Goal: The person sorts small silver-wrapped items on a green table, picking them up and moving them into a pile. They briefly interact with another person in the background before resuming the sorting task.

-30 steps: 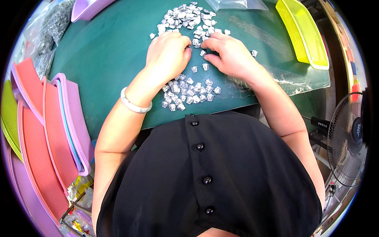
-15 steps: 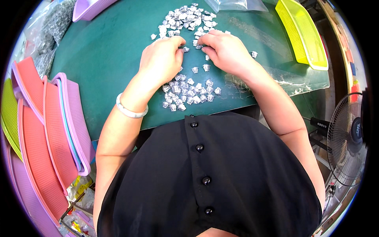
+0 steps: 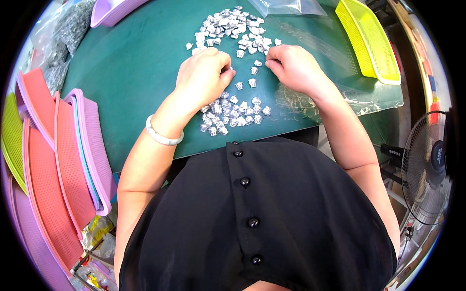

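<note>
A loose cluster of small silver pieces (image 3: 236, 119) is found near the front edge of the green table (image 3: 121, 92). The left hand (image 3: 203, 72) is placed just beyond and to the left, fingers curled downward; its fingertips are partly hidden, so whether its grip is pressed together or pinching a piece cannot be told. A few single pieces (image 3: 252, 83) are strewn between the hands. The right hand (image 3: 296, 70) is held to their right, thumb and forefinger brought close; whether anything is pinched cannot be told. Beyond both hands, a larger far heap (image 3: 228, 23) of like pieces is spread, with a clear plastic bag (image 3: 289, 7) farther off.

Judged good practice: pieces should be taken singly by the fingertips, lightly, as the thin-looking points may be bent; the two groups should be kept well apart, and strays gathered.
</note>
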The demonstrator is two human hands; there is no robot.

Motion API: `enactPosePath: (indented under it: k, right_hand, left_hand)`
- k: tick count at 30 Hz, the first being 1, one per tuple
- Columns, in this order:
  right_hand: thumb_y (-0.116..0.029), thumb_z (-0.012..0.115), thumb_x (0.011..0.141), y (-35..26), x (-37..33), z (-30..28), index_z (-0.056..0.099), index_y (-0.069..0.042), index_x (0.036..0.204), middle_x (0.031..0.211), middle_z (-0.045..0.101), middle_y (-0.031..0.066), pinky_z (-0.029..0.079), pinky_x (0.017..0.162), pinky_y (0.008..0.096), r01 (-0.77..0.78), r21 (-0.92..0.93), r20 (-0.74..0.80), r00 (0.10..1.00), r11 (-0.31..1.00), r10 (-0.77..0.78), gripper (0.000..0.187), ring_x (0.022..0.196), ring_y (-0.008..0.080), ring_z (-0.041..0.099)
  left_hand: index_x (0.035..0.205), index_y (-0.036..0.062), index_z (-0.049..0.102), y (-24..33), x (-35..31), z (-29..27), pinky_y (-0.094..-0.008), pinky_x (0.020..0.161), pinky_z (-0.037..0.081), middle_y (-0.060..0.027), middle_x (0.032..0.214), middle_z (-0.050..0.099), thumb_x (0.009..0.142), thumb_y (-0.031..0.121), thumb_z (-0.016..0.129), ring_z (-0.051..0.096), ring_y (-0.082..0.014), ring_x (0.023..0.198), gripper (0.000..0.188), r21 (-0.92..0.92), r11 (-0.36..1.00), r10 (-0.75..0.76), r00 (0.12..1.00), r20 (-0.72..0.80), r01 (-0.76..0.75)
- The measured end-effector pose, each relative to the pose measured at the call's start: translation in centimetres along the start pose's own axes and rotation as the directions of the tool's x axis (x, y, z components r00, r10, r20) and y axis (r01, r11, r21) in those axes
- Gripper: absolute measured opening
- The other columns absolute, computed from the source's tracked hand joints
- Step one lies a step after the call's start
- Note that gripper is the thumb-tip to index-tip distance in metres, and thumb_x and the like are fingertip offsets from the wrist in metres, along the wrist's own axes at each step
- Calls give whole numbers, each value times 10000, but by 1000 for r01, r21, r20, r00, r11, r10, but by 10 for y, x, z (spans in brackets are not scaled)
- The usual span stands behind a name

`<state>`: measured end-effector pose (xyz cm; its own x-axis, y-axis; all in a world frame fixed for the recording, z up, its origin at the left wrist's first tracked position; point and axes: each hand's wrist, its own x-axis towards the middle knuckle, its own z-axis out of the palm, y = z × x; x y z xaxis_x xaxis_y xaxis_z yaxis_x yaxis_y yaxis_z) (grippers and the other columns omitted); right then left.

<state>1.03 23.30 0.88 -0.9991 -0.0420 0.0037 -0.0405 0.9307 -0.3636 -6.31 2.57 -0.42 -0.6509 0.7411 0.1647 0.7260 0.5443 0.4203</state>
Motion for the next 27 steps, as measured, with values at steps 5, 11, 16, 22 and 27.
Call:
enactPosePath:
  k: [5, 11, 16, 22, 27]
  right_hand:
    - [-118, 610, 815, 9, -2, 16, 644, -59, 981, 894, 650, 121, 492, 742, 404, 239, 65, -164, 960, 969, -226, 180, 843, 327, 620]
    - [-159, 609, 808, 1, -7, 9, 647, -80, 914, 848, 645, 112, 499, 743, 417, 89, -22, -22, 996, 996, -89, 137, 870, 315, 624]
    - [-173, 625, 805, 4, -14, 12, 651, -86, 891, 848, 619, 96, 497, 724, 416, 151, 39, -122, 982, 988, -146, 125, 846, 309, 620]
    - [-148, 623, 799, -6, -12, 25, 698, -121, 928, 839, 561, 81, 481, 751, 395, 266, -8, -217, 941, 964, -261, 152, 871, 277, 584]
    - [-128, 621, 800, -4, -14, 24, 717, -133, 944, 877, 551, 89, 469, 772, 385, 293, -11, -331, 901, 956, -280, 174, 889, 284, 565]
  left_hand:
    - [798, 65, 617, 2, 0, -2, -382, 664, 469, -83, 757, 576, 782, 168, 673, 588, -274, 755, 119, 11, 1000, -24, 999, 36, 23]
    - [877, 78, 654, -4, -5, 3, -375, 699, 481, -90, 809, 590, 802, 162, 653, 601, -274, 790, 113, 4, 997, 77, 996, -44, -77]
    - [927, 81, 660, 0, -8, 1, -368, 702, 480, -83, 830, 604, 802, 159, 653, 603, -270, 787, 147, 23, 1000, 14, 1000, 3, -14]
    - [950, 69, 655, -3, -27, -8, -337, 666, 478, -81, 822, 598, 823, 133, 640, 599, -245, 736, 143, -3, 998, -69, 985, -160, 70]
    - [954, 78, 650, -31, -81, -10, -371, 752, 477, -81, 891, 599, 811, 104, 636, 587, -289, 869, 146, 9, 986, -156, 935, -320, 167]
